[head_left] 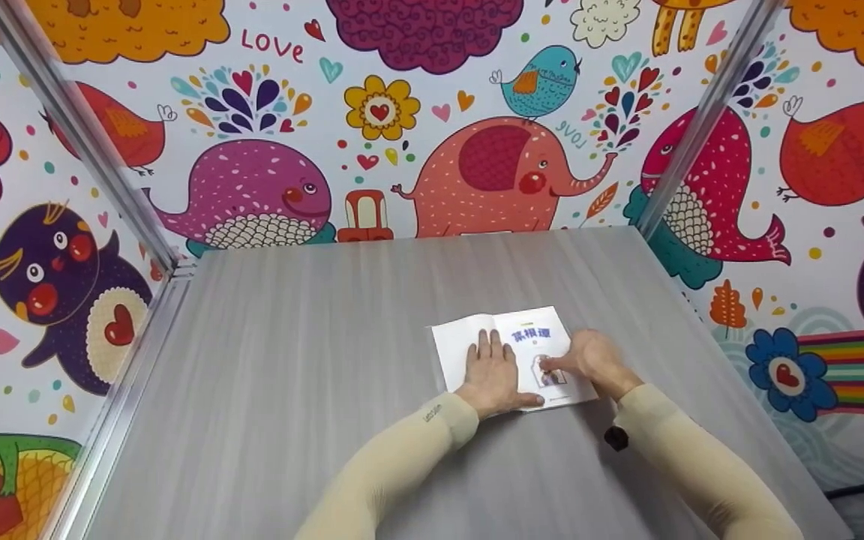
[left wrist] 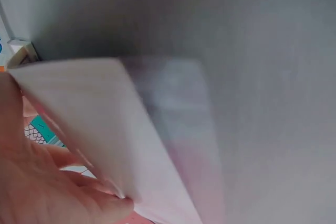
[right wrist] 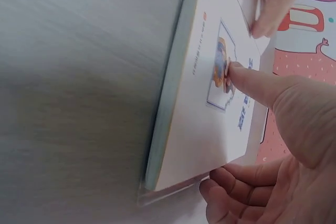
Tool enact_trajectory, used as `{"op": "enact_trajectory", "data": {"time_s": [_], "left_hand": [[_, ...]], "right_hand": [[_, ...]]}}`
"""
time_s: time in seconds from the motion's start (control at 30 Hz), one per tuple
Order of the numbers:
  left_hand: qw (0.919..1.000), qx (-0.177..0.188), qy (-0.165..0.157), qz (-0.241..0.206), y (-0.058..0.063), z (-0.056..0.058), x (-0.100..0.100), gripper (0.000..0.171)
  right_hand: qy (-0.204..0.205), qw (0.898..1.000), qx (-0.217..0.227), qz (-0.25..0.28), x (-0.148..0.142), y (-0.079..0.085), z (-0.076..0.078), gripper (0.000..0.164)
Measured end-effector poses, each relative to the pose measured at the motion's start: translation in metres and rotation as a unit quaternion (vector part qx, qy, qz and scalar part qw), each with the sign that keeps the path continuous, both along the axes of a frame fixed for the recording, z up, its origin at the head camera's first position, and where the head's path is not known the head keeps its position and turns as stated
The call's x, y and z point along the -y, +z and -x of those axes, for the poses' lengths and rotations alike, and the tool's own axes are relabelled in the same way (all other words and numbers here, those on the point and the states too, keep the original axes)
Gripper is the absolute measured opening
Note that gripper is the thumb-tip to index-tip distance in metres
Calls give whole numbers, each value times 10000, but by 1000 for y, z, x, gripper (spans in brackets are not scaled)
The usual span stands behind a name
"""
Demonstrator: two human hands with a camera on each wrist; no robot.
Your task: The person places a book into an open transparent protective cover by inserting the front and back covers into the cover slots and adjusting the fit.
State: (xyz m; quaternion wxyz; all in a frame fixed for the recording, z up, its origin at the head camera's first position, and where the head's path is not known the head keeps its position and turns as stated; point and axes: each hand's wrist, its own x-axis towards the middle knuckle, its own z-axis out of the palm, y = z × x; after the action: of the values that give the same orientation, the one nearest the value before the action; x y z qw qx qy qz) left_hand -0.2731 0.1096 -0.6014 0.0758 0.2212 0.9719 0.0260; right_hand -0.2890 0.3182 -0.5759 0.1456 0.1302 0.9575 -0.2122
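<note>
So the book [head_left: 528, 356] lies open on the tabletop [head_left: 312, 360], with the cartoon-print wall [head_left: 379, 165] past its far edge. Left hand [head_left: 492, 375] is laid out flat over the book's left side and fold, fingers straight, not gripping anything as far as the head view shows. Right hand [head_left: 597, 360] has the book's right edge: thumb on the little picture [right wrist: 223, 72] printed on the page, other fingers curled in at the side.

What could go wrong? My guess is creasing. If the left palm pushes sideways instead of straight down, that thin white flap could buckle near the fold. There's also a see-through strip [left wrist: 181, 103], looks like plastic, sticking out past the book's edge, and if the right fingers catch it, it could wrinkle or slip. Lift the right side too hard and the whole book might skid.

Container-wise, the strip might be part of a clear cover with the book inside it, but the left wrist view's too blurry to tell how it's attached.
</note>
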Motion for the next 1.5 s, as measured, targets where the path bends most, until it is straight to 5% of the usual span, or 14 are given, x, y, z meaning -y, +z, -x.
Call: {"op": "enact_trajectory", "data": {"time_s": [0.8,1.17,1.33,1.5], "left_hand": [[9998,162,-89,76,3,-3,4,128],[9957,542,151,-740,22,7,8,116],[9784,962,427,-1779,38,14,9,99],[9366,1610,616,-3050,55,20,10,89]], "right_hand": [[-226,9967,-227,744,-17,7,1,60],[-108,9790,-805,1872,-6,35,2,43],[110,9700,-884,2261,7,50,-2,44],[254,9578,-950,2699,20,58,-4,47]]}}
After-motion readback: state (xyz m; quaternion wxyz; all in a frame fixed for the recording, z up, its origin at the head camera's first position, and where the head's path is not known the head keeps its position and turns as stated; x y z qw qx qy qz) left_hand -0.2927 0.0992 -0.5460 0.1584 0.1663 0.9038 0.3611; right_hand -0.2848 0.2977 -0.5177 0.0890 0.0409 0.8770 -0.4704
